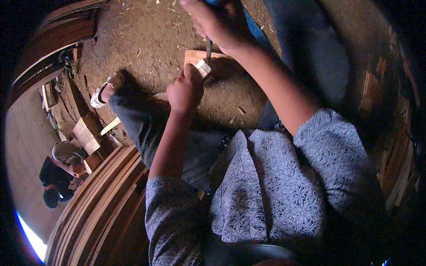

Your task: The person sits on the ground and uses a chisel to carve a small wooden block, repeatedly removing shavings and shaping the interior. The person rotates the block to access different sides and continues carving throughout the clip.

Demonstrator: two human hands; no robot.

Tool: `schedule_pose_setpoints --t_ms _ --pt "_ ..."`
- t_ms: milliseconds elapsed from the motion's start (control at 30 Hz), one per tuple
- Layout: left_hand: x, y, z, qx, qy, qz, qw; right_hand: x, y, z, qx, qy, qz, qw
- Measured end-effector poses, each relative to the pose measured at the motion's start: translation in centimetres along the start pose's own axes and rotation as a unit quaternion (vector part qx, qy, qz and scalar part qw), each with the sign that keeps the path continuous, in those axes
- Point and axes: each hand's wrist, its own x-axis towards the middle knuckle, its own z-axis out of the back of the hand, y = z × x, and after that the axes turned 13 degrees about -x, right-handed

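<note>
My left hand is closed around a small piece of wood, whose pale cut end sticks out past the thumb. Above it, my right hand is wrapped round a tool, mostly hidden by the fingers. A narrow dark metal shank comes down from that fist, its lower end close to the pale wood; whether they touch I cannot tell. Beneath both lies a flat wooden board on the dirt floor. Something blue shows beside my right wrist, partly covered.
Long planks are stacked at the lower left, with dark timber at the upper left. Another person is at the left beyond the planks. Wood chips are scattered over the dirt floor. Wood pieces lie at the right.
</note>
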Motion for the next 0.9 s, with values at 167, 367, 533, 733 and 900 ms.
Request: schedule_pose_setpoints --t_ms 167,367,533,733,900 --pt "-0.6 0.7 0.2 0.011 0.002 0.020 1.000 0.7 5.7 1.7 -0.027 0.014 0.030 0.999" --pt "0.6 0.1 0.0 0.003 0.007 0.004 1.000 -3.5 -6.3 -1.7 -0.161 0.013 0.028 0.986" --pt "0.5 -0.8 0.7 -0.015 -0.005 -0.014 1.000 1.4 -3.8 2.0 0.066 0.081 0.010 0.994" --pt "-0.2 0.2 0.4 0.001 0.005 0.017 1.000 0.0 -0.2 -0.1 0.000 0.060 -0.037 0.998" --pt "-0.3 0.8 0.1 -0.003 -0.022 0.003 1.000 0.6 -1.0 0.6 0.091 0.132 -0.031 0.986"
